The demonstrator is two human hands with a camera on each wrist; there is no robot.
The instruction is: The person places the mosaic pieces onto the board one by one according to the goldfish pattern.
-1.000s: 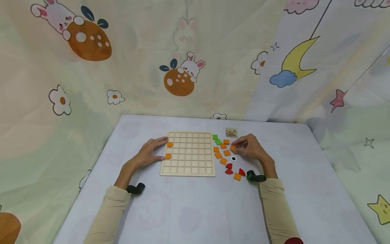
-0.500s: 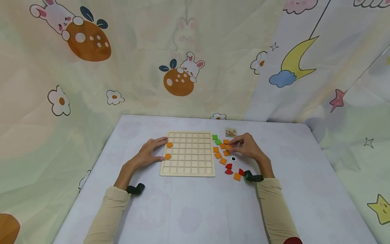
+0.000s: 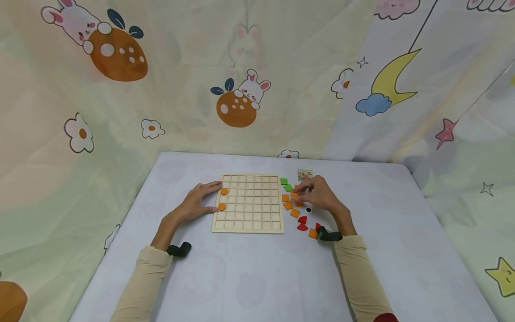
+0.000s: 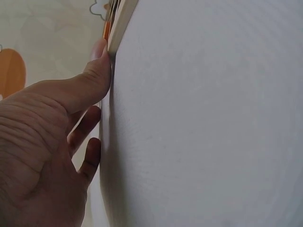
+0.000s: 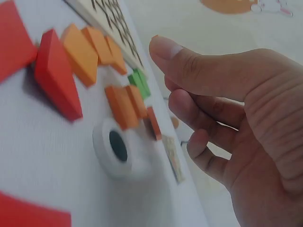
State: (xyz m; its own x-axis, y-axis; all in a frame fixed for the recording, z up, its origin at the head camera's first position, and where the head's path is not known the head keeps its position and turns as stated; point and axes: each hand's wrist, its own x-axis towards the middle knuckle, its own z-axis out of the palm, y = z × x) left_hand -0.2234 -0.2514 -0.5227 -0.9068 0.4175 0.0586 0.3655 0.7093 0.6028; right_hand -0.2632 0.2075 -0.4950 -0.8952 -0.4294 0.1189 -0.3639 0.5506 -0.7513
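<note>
Board (image 3: 249,222) of pale squared cells, lying flat on the white-covered table (image 3: 225,277) and, to judge by the few cells occupied, standing at an early stage. Filled: only 2 orange discs (image 3: 224,191), both sitting in the leftmost column with a gap between. Unfilled: nearly the whole grid, showing bare wood in every other column.

At the left edge, apparently steadying the frame with the left hand (image 3: 198,201): spreading thumb and fingers well apart, touching the rim, and grasping no loose piece. In the left wrist view, resting the thumb against the corner, just beside an orange edge.

To the right of the grid, pinching with the right hand (image 3: 319,194): bringing thumb and fingertips close together on an orange piece (image 3: 294,196), probably round though largely hidden; holding it over or against the loose orange tiles (image 3: 288,205), impossible to tell which.

Also waiting there, unplaced: 2 green tiles (image 3: 284,181) near the far corner, several red wedges (image 3: 302,227), and a white disc (image 5: 117,145) with a dark centre. Lying beyond: a small patterned card (image 3: 304,172), too small for reading in detail.
</note>
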